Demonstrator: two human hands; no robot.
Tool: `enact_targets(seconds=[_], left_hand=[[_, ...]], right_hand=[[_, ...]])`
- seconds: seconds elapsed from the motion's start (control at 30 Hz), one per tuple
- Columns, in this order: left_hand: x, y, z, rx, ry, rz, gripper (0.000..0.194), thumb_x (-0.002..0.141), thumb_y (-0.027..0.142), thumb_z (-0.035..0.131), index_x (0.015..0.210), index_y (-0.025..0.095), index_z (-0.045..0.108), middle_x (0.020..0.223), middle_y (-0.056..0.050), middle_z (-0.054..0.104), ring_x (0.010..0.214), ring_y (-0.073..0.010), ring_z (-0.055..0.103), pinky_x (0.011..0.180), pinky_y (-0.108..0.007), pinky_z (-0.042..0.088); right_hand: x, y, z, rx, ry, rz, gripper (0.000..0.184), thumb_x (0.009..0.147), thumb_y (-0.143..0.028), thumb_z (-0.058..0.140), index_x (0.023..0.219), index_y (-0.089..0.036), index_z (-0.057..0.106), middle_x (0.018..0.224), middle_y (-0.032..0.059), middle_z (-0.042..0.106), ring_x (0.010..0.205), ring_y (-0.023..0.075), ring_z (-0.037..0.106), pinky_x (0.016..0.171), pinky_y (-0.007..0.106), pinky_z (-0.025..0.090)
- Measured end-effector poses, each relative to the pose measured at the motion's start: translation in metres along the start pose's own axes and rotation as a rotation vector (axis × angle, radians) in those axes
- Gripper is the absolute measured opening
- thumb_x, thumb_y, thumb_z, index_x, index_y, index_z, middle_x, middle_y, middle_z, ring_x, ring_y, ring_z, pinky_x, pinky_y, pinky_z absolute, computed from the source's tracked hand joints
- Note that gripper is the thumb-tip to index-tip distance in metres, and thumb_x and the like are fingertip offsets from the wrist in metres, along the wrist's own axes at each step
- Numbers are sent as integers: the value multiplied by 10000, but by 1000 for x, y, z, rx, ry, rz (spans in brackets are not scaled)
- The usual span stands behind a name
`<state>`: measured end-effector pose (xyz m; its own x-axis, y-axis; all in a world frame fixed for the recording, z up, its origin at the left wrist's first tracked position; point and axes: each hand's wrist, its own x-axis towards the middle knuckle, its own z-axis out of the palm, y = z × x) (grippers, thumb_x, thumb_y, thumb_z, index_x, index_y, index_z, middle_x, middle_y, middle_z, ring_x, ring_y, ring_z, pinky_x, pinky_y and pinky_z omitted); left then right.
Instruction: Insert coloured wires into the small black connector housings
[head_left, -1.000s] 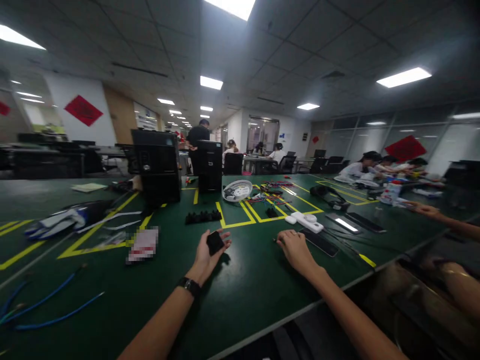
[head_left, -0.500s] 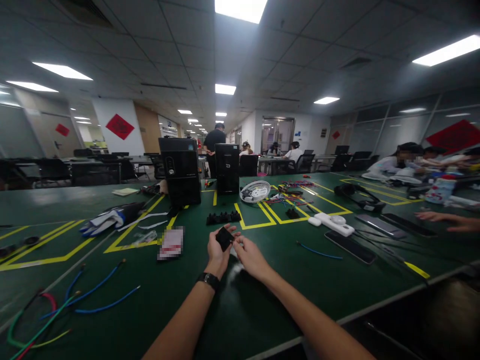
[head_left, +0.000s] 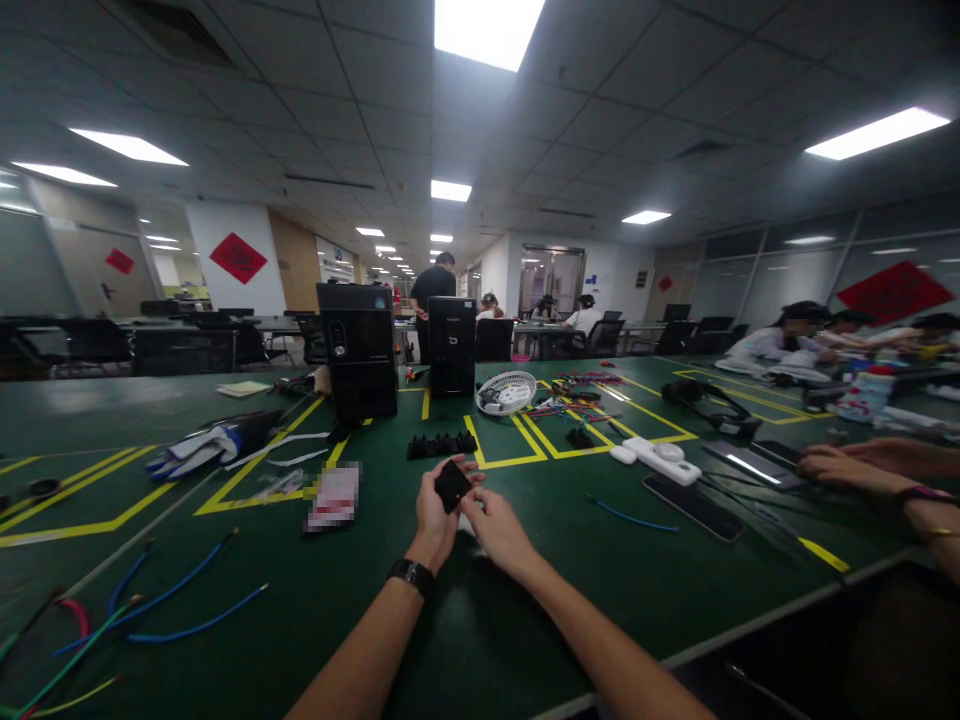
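Observation:
A small square black block [head_left: 453,486] lies in my left hand [head_left: 433,515], with my fingers curled behind it and the thumb along its near side. My right hand [head_left: 496,528] is pinched at the block's lower right corner; whatever sits between those fingertips is too small or hidden to name. Just beyond my hands is a row of similar black blocks [head_left: 441,444] on the green table [head_left: 525,590]. Another small black piece [head_left: 579,438] lies farther right. A short blue wire [head_left: 631,515] rests to the right of my right hand.
Two black computer towers [head_left: 357,355] stand ahead. A white basket [head_left: 506,394] sits beside bundled coloured wires [head_left: 574,400]. Loose wires [head_left: 180,605] lie left, near gloves [head_left: 199,450]. Right are a white power strip [head_left: 664,456], a phone [head_left: 691,506] and a co-worker's hands [head_left: 855,465].
Both my hands stay close together around the black block, which has turned slightly. The co-worker's hands have come farther in at the right, over the phones. The view has tilted up slightly.

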<state>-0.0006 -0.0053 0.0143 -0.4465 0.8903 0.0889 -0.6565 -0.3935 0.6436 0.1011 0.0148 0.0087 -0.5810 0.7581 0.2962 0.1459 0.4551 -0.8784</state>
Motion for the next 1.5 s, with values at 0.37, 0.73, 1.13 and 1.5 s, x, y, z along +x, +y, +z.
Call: enact_targets(seconds=[0.37, 0.73, 1.13, 1.5], left_hand=[[-1, 3, 0, 363, -90, 206, 250, 772, 335, 503, 896, 142, 604, 853, -67, 691, 752, -201, 655, 702, -299, 484], [-6, 3, 9, 422, -54, 132, 261, 737, 349, 518, 906, 170, 605, 811, -17, 662, 775, -190, 629, 673, -265, 475], [13, 7, -10, 680, -61, 93, 312, 669, 371, 567, 914, 204, 666, 1012, -92, 666, 996, -296, 578, 569, -305, 513], [25, 21, -13, 233, 297, -51, 249, 669, 191, 539, 907, 219, 609, 711, -33, 586, 556, -195, 576, 364, -262, 414]], right_hand=[[-7, -5, -4, -31, -47, 68, 279, 866, -215, 445, 687, -141, 646, 543, -41, 463, 532, 88, 418, 537, 201, 276], [-5, 8, -13, 60, -111, 176, 307, 884, -330, 467, 694, -144, 621, 457, -64, 365, 414, 70, 307, 428, 200, 218], [16, 8, -29, -115, -234, 324, 231, 816, -347, 543, 695, -192, 665, 407, -71, 389, 361, 81, 311, 381, 207, 224], [29, 12, 2, 70, -329, 200, 297, 874, -287, 455, 680, -168, 646, 458, -60, 407, 429, 75, 366, 470, 190, 289]])
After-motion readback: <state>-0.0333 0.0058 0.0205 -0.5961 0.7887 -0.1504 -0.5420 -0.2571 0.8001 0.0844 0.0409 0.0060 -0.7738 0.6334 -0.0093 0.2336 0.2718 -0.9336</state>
